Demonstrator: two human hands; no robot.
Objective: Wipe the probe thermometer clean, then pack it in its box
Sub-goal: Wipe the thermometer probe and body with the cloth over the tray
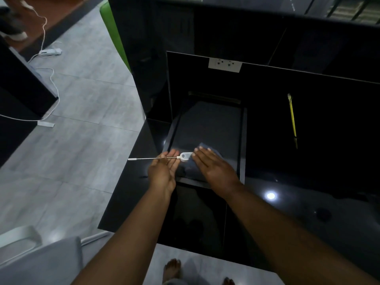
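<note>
The probe thermometer point(181, 156) has a white oval head and a thin metal probe pointing left, ending in a white tip cap out past the counter edge. My left hand point(164, 171) holds the probe between thumb and fingers, just left of the head. My right hand point(211, 165) lies flat, fingers together, on a blue-grey cloth point(205, 148) beside the thermometer's head. Both sit over the front of a dark grey rectangular recess point(207, 122) in the glossy black counter. I see no box for the thermometer.
A yellow pencil-like stick point(292, 120) lies on the black counter point(308, 202) at the right. A white socket plate point(224, 64) is on the raised back panel. To the left are grey floor tiles, white cables and a power strip point(50, 52).
</note>
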